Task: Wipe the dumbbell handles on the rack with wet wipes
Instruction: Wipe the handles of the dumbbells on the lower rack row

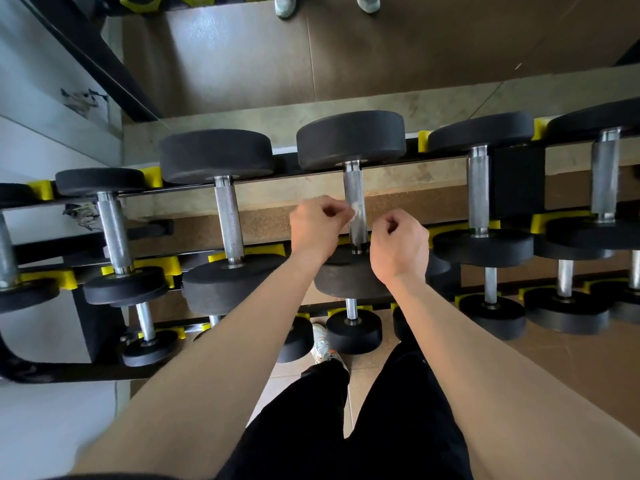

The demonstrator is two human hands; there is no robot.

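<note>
The left hand [317, 225] pinches the wet wipe [356, 212] at the centre dumbbell handle [355, 187]; right hand [398, 245] fingers curled just right, contents undeterminable.

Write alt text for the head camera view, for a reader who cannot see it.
A person's left hand pinches a small wet wipe at a dumbbell handle on the top tier of the rack; the right hand is curled beside it. Other black dumbbells line every tier.

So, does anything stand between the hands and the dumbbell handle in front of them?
Nothing visible does. The left hand pinches the wipe at the handle; the right hand is just beside it.
</note>
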